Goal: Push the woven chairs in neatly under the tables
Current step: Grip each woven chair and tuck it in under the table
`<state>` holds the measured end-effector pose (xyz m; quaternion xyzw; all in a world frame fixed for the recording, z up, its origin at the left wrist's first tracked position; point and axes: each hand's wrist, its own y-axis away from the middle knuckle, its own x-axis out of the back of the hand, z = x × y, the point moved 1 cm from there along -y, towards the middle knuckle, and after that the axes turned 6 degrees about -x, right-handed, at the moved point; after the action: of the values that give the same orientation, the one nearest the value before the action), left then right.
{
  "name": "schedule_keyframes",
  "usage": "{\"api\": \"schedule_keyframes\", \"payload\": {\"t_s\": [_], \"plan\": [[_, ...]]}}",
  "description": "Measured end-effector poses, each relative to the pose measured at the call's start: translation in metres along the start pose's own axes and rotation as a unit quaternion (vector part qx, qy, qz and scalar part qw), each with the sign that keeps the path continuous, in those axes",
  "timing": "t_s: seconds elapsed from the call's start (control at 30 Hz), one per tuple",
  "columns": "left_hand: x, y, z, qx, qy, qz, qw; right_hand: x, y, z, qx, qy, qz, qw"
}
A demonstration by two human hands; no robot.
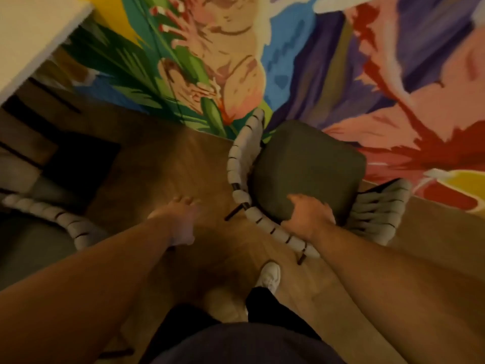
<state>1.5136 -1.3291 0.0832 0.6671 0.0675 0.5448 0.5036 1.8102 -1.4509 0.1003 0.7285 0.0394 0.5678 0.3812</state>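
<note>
Now, right hand [309,218] gripping woven chair [309,158] rim, left hand [179,219] loosely spread, holding nothing

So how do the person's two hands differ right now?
The right hand grips the right-side woven chair at its rim, beside the green cushion; the left hand holds nothing. The right hand is curled; the left hand is spread over the wooden floor. Both arms are bare.

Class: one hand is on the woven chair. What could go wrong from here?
Only the right hand holds the chair, so a push may swing it crooked.
The chair stands close to the painted wall; it could scrape the paint.
A chair leg is near the shoe; it might catch the foot.
</note>
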Motion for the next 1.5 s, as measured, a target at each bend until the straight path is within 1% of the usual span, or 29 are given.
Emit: {"api": "schedule_keyframes", "payload": {"t_s": [0.13,0.2,0.27,0.4,0.5,0.57,0.63,0.73,0.83,0.97,1.07,1.2,1.37,1.5], "plan": [[0.033,-0.046,0.062,-0.076,-0.071,0.029,0.994,-0.01,-0.017,0.057,-0.049,-0.036,-0.04,0.997],[0.045,-0.067,0.082,-0.114,-0.115,0.032,0.986,-0.023,-0.022,0.073,-0.065,-0.053,-0.065,0.994],[0.051,-0.088,0.097,-0.143,-0.136,0.029,0.98,-0.041,-0.025,0.083,-0.078,-0.061,-0.091,0.991],[0.047,-0.124,0.122,-0.194,-0.157,-0.008,0.968,-0.077,-0.023,0.104,-0.122,-0.029,-0.147,0.981],[0.036,-0.141,0.134,-0.222,-0.16,-0.048,0.961,-0.098,-0.017,0.111,-0.122,0.037,-0.174,0.976],[0.027,-0.148,0.14,-0.208,-0.168,-0.091,0.959,-0.103,-0.016,0.111,-0.117,0.074,-0.168,0.976],[0.019,-0.152,0.147,-0.204,-0.209,-0.098,0.951,-0.106,-0.021,0.11,-0.122,0.074,-0.159,0.977],[0.013,-0.158,0.158,-0.188,-0.226,-0.072,0.953,-0.112,-0.033,0.114,-0.115,0.081,-0.154,0.978],[0.007,-0.164,0.162,-0.169,-0.253,-0.071,0.95,-0.122,-0.039,0.129,-0.112,0.084,-0.117,0.983],[-0.01,-0.171,0.159,-0.167,-0.283,-0.007,0.944,-0.133,-0.041,0.146,-0.089,0.08,-0.065,0.991],[-0.011,-0.168,0.158,-0.171,-0.277,0.007,0.946,-0.141,-0.043,0.147,-0.088,0.074,-0.044,0.992],[-0.016,-0.161,0.152,-0.17,-0.256,0.015,0.952,-0.148,-0.041,0.144,-0.094,0.097,-0.065,0.989],[-0.043,-0.141,0.138,-0.148,-0.23,-0.011,0.962,-0.156,-0.032,0.136,-0.045,0.139,-0.072,0.987],[-0.075,-0.117,0.12,-0.115,-0.178,-0.016,0.977,-0.158,-0.027,0.123,0.011,0.174,-0.079,0.981]]}}
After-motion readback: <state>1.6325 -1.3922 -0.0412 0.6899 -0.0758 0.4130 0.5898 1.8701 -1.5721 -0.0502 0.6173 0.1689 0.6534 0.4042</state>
